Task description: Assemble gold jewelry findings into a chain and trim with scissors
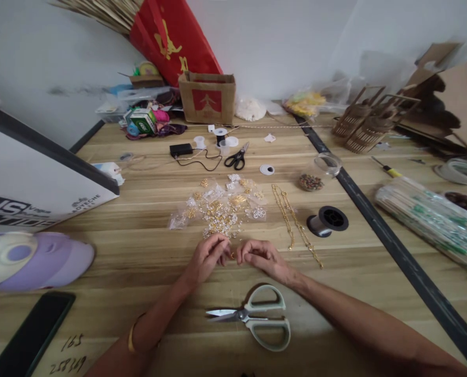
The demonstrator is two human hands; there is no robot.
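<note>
My left hand (208, 256) and my right hand (262, 256) meet on the wooden table (139, 262), fingers pinched together around a tiny gold piece (232, 255). Just beyond them lies a heap of small gold and silver jewellery findings in clear bags (221, 207). Two gold chains (294, 222) lie to the right of the heap. Pale green-handled scissors (257, 317) lie open between my forearms, near the front edge.
A wire spool (327, 220), a bead dish (311, 182) and a clear cup (327, 163) sit to the right. Black scissors (236, 157), a black box with cable (181, 150) and a paper bag (207, 98) lie farther back. A phone (33, 332) and a purple mask (33, 259) lie left.
</note>
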